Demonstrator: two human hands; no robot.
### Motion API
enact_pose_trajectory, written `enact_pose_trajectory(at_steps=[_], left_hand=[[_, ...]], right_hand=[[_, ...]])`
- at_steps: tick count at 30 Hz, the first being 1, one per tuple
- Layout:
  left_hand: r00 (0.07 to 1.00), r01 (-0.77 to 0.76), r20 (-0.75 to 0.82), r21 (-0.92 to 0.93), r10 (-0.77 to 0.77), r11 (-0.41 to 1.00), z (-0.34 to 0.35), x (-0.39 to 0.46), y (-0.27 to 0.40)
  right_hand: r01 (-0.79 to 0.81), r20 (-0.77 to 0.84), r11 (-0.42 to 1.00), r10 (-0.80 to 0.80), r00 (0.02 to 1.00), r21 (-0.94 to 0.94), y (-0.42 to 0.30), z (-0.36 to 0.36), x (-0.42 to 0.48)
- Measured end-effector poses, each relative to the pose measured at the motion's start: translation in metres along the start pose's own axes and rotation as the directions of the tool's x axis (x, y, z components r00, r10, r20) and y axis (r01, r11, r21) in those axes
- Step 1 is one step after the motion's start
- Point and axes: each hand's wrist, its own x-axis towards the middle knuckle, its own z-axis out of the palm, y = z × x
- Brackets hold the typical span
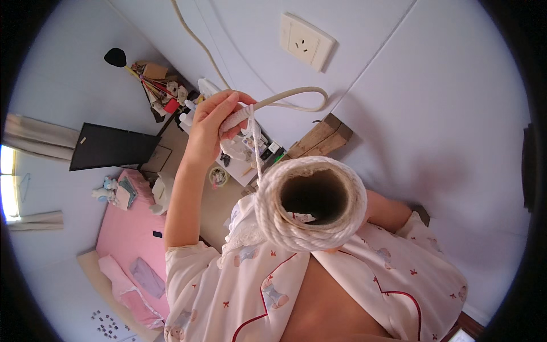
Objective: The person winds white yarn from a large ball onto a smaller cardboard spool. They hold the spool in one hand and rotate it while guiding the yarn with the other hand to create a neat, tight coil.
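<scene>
My left hand (220,115) grips a beige cable at a stretch wrapped in coils of white cord (237,119). Past the fingers, the cable (299,91) bends into a loop and runs back up along the wall. From the wrapping, a taut strand of white cord (256,145) drops to a large roll of twisted white cord (267,209) on a hollow cardboard tube (314,192). The roll is held up before my chest, its open end facing me. My right forearm (386,210) reaches behind it, and the roll hides nearly all of my right hand.
A wall socket (307,42) sits above the cable loop. Below it, a wooden beam end (322,134) juts out near the wall. A cluttered white table (243,175), a small waste bin (219,176), a pink bed (128,231) and a black panel (113,147) stand leftward.
</scene>
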Motion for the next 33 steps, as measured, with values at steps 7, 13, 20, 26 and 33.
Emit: enact_pose_trajectory(at_steps=[7,13,20,26,33], left_hand=[[0.991,0.098,-0.079,-0.159,-0.112,0.982,-0.003,0.0,0.004],[0.982,0.177,-0.071,0.031,-0.175,0.984,-0.004,0.0,0.011],[0.987,0.159,0.047,-0.266,-0.152,0.951,-0.014,0.0,0.011],[0.988,0.153,-0.013,-0.104,-0.155,0.983,-0.017,-0.005,0.013],[0.987,0.151,-0.011,-0.328,-0.163,0.933,-0.018,-0.008,0.023]], right_hand=[[0.031,-0.081,0.999,-0.032,0.996,-0.013,-0.013,-0.004,-0.011],[0.105,-0.15,0.994,-0.108,0.983,-0.028,-0.023,-0.008,-0.019],[0.183,-0.207,0.982,-0.19,0.96,-0.055,-0.03,-0.007,-0.018],[0.212,-0.272,0.974,-0.185,0.944,0.074,-0.03,-0.005,-0.017],[-0.032,-0.423,0.984,0.105,0.9,0.175,-0.034,0.001,-0.017]])
